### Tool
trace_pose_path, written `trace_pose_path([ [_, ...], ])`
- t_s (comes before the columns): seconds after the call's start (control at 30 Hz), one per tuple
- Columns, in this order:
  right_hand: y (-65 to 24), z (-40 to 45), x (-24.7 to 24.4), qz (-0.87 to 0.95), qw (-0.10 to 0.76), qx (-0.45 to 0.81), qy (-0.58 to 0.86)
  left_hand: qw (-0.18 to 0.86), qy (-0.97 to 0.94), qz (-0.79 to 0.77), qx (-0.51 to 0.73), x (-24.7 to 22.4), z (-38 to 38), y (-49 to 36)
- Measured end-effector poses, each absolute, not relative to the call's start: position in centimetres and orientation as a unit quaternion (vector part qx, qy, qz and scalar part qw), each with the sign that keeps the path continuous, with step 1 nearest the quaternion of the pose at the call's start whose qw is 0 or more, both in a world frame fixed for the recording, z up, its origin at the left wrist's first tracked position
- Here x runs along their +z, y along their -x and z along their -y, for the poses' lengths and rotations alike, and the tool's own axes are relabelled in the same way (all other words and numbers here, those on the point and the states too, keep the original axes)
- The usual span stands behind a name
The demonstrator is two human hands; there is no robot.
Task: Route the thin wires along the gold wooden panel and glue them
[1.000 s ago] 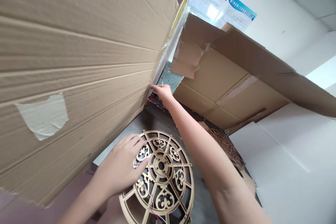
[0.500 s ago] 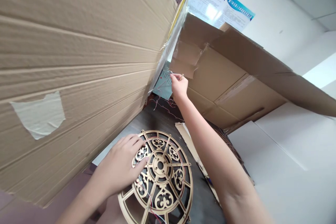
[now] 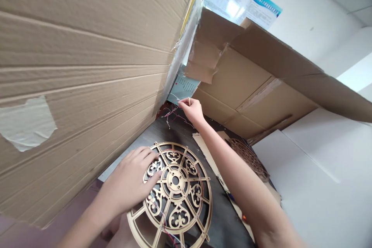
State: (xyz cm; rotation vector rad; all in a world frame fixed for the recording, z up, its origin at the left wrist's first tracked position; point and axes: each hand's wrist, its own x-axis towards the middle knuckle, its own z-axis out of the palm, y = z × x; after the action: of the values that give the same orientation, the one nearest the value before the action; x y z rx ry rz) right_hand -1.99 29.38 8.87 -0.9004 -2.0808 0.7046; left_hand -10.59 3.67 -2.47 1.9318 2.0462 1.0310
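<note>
A round, pale wooden lattice wheel (image 3: 175, 186) with scroll cut-outs lies on the dark table, its near part reaching past the table edge. My left hand (image 3: 133, 174) grips its left side, fingers bent over the rim and thumb toward the hub. Thin red and white wires run round the wheel. Beyond it, my right hand (image 3: 192, 110) is closed in a pinch on a thin wire (image 3: 174, 96). A short wooden stick (image 3: 189, 101) also pokes out between those fingers. Just below the hand, a tangle of wires (image 3: 171, 114) hangs over the table.
A tall cardboard wall (image 3: 87, 66) stands close on the left, and another cardboard panel (image 3: 247, 81) leans at the back right. A light-blue printed sheet (image 3: 184, 87) is in the far corner. A darker lattice disc (image 3: 250, 159) lies right of my right arm, near a cardboard strip (image 3: 207, 155).
My right hand has come down and slightly nearer, drawing the wire along with it. My left hand stays on the wheel. The whole view has shifted a little.
</note>
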Motion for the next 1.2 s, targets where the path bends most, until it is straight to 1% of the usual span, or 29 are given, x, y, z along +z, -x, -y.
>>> trace_pose_path([
  [0.13,0.3,-28.6,9.3,0.817,0.376,0.292,0.326,0.076,-0.64,-0.686,0.337,-2.6,-3.6,10.6],
  [0.4,-5.4,-27.0,12.7,0.821,0.311,0.387,0.28,0.084,-0.633,-0.689,0.342,-2.8,-3.7,10.7],
  [0.6,-7.7,-25.6,14.7,0.796,0.333,0.425,0.275,0.081,-0.635,-0.684,0.35,-3.2,-3.9,10.8],
  [0.67,-8.0,-24.8,15.3,0.787,0.344,0.432,0.274,0.062,-0.644,-0.663,0.377,-3.2,-3.7,10.9],
  [0.73,-8.4,-23.8,15.7,0.78,0.355,0.438,0.272,0.031,-0.652,-0.623,0.431,-2.9,-3.1,11.1],
  [0.83,-8.9,-21.9,16.3,0.768,0.372,0.447,0.269,0.006,-0.644,-0.571,0.51,-1.1,-2.1,11.0],
  [0.9,-9.1,-20.4,16.7,0.751,0.391,0.463,0.263,0.033,-0.635,-0.565,0.526,0.6,-1.9,10.5],
  [1.0,-8.8,-18.2,17.2,0.714,0.421,0.503,0.246,0.141,-0.634,-0.586,0.484,2.7,-2.4,9.1],
  [1.1,-8.5,-16.3,17.7,0.7,0.409,0.542,0.221,0.237,-0.641,-0.58,0.443,3.4,-3.0,7.3],
  [1.2,-8.4,-15.1,18.0,0.686,0.391,0.575,0.215,0.306,-0.637,-0.558,0.435,3.1,-3.1,5.6],
])
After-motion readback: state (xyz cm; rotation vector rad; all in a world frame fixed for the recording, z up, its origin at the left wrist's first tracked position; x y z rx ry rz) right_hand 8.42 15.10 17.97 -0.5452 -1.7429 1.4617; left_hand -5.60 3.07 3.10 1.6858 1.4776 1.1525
